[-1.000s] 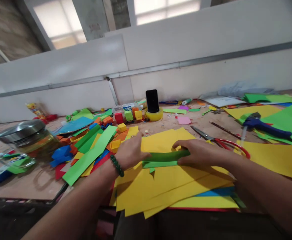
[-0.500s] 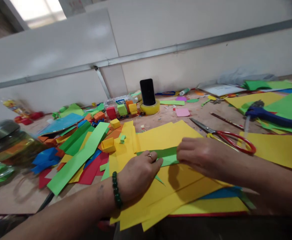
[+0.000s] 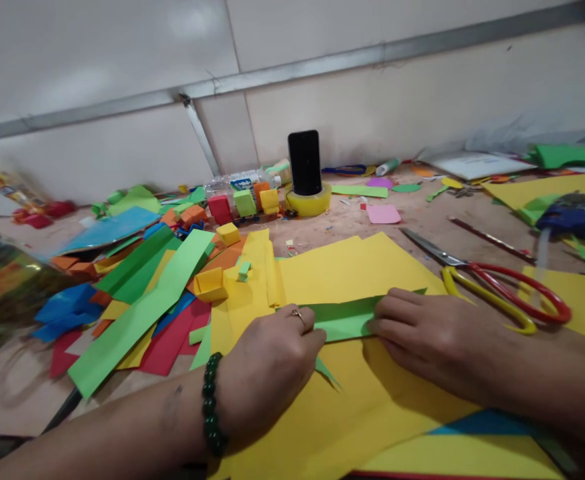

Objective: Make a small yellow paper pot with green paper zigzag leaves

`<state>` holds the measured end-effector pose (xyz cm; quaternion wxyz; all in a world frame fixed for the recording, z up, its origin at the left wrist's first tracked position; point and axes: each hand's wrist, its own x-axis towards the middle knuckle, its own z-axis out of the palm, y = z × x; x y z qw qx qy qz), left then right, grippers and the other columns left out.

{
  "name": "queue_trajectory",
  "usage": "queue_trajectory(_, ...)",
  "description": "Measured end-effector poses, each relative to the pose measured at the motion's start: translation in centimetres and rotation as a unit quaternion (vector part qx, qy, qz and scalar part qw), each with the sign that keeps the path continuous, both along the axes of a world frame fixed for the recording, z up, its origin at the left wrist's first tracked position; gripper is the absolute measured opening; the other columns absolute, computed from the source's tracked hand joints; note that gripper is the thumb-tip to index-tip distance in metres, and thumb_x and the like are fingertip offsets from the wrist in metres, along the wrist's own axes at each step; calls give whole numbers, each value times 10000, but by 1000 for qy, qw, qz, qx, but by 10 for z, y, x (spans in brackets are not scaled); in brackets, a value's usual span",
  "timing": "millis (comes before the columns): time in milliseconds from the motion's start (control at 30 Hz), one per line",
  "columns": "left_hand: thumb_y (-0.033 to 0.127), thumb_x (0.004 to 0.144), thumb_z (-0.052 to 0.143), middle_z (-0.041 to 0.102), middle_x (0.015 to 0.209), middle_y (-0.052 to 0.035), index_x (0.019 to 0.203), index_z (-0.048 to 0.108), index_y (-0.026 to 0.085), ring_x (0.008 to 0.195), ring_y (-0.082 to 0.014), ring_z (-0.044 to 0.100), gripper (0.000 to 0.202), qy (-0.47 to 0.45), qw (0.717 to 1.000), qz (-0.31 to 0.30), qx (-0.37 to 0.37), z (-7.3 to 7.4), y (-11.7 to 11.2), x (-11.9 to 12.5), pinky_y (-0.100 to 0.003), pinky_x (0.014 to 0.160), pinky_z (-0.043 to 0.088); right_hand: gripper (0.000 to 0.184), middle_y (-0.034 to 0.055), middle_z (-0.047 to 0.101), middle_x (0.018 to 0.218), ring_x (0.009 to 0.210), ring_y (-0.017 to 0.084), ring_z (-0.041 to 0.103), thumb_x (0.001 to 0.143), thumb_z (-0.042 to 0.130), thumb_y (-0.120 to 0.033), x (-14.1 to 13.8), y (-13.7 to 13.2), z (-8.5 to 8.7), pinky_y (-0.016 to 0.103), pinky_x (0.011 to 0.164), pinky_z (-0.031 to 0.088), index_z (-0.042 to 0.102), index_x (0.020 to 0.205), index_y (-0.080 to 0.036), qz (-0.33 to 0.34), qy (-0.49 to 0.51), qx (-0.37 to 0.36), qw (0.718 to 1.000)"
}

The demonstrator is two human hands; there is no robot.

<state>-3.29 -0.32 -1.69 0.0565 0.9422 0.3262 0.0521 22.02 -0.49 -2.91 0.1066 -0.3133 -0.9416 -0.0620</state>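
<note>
Fingers of our left hand [image 3: 277, 367] are closed on a green strip [image 3: 349, 321] near its left end, and our right hand [image 3: 417, 337] is clamped on it toward the other; the strip lies across yellow sheets [image 3: 355, 270], with scissors [image 3: 462, 265] close to our right hand.

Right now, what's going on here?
A person's bare left hand and right hand both touch a creased green paper strip atop overlapping yellow paper sheets. Metal scissors with red and yellow handles lie unheld beyond the right hand. Farther back, a black phone stands upright at a yellow tape roll.
</note>
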Motion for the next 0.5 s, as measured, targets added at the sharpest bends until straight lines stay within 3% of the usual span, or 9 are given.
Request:
queue_trajectory(233,170,893,456,616,839,-41,852,656,187,770,-159,560,205,-87,991,43,-92,0,5,-4,-289,719,473,238,52,575,763,686,166,534,909,426,-151,0,2,1,275,591,421,649,833,-185,-37,51,-95,994)
queue_trajectory(500,252,919,461,623,766,-3,799,631,199,692,-131,551,215,-84,978,118,-153,5,12,-6,-253,655,425,255,27,625,769,711,156,596,925,443,-332,0,8,11,269,647,463,648,825,-218,-129,129,-280,942)
